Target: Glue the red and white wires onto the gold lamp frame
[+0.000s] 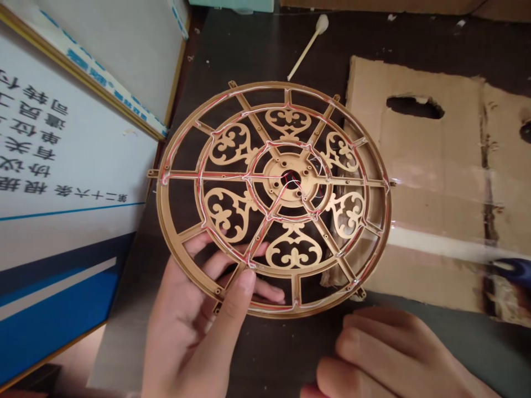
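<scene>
A round gold openwork frame (293, 257) fills the middle of the view, held up and facing me. Red and white wires run along its rings and spokes and cross the hole at its hub. My left hand (207, 309) grips its lower left part, thumb on the near face and the other fingers behind it. Below the frame's lower right edge is my right hand (373, 354), its fingers curled together and apart from the frame. Whether anything is inside those curled fingers is hidden.
A flat cardboard piece (435, 160) with a torn hole lies at the right on the dark table (265, 47). Behind the frame lies a white-tipped stick (306, 52). Printed panels (62, 237) stand along the left. A dark blue object (512, 271) is at the right edge.
</scene>
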`<state>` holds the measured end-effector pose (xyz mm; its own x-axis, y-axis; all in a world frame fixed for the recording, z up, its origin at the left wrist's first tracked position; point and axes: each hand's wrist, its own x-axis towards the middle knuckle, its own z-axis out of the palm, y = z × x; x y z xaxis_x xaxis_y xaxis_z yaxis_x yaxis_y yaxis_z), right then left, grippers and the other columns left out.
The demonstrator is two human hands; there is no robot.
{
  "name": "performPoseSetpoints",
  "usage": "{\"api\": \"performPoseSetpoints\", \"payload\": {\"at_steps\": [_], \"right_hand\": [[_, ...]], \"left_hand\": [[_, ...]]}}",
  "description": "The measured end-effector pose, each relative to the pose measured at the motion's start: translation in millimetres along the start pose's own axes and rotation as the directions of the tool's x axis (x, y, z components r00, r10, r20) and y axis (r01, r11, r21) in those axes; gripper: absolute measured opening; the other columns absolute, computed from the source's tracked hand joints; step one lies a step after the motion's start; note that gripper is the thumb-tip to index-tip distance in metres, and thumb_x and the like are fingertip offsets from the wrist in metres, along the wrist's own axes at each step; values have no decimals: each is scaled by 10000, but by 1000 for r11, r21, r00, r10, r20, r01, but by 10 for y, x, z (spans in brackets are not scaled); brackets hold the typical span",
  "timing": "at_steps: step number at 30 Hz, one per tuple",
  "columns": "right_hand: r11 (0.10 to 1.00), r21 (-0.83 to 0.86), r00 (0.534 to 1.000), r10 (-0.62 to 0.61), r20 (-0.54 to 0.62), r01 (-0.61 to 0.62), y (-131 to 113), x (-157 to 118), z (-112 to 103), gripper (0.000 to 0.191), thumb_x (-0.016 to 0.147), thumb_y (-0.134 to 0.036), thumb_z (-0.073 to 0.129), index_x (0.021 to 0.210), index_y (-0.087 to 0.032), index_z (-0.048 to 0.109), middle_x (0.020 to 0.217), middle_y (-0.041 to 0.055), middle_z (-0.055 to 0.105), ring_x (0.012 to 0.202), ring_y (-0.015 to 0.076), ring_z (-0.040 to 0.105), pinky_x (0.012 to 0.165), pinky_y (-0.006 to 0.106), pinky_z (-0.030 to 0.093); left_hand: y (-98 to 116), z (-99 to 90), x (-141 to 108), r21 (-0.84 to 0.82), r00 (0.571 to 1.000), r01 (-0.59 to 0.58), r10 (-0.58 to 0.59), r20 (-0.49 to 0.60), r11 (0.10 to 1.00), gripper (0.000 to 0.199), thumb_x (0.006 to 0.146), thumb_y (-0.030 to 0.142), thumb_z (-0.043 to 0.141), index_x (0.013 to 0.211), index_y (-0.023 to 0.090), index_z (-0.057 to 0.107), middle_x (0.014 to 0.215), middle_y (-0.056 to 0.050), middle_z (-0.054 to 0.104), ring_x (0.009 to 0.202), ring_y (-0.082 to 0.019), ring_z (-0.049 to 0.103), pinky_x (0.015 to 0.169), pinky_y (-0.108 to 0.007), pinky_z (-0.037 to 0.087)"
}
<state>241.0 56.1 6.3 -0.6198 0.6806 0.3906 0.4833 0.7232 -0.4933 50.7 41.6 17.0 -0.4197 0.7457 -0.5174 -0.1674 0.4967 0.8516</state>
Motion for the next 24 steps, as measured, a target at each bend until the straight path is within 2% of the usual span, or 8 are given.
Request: {"api": "performPoseSetpoints", "payload": {"at_steps": [5,10,12,16,24], "right_hand": [[998,67,995,-16,99,9,50,5,-25,347,1097,-165,462,764,-231,538,584,-71,487,450,89,458,479,269,424],[996,84,996,-14,83,7,46,-20,-31,285,1070,-136,493,810,-225,569,611,-67,501,462,101,454,495,282,414],[996,85,996,-12,88,4,43,-15,-34,286,1056,-152,540,780,-226,553,609,-68,485,465,97,450,474,289,379],[997,70,995,8,98,-15,59,3,-40,425,1102,-244,517,683,-230,445,586,-66,439,483,86,464,468,286,334],[992,122,991,12,131,-28,77,32,-42,343,1133,-243,457,819,-225,596,623,-67,531,488,96,493,473,293,388]], "left_hand": [[8,8,-8,-15,1000,2,-2,13,1000,515,893,429,813,1355,371,593,1048,19,736,768,-117,729,754,-155,645],[10,16,-24,-32,1000,6,-6,12,999,516,890,422,813,1355,395,591,1126,29,730,758,-112,728,767,-176,656],[-2,15,-18,-21,1000,-1,2,7,1000,517,889,425,812,1357,385,594,1087,25,729,771,-120,725,778,-179,657],[-23,17,2,-16,1000,-21,21,2,1000,508,892,419,810,1349,370,596,987,29,727,756,-127,712,758,-178,657],[-62,-42,30,38,997,-73,72,30,997,599,884,432,809,1430,353,575,1133,-15,749,776,-166,737,731,-237,678]]}}
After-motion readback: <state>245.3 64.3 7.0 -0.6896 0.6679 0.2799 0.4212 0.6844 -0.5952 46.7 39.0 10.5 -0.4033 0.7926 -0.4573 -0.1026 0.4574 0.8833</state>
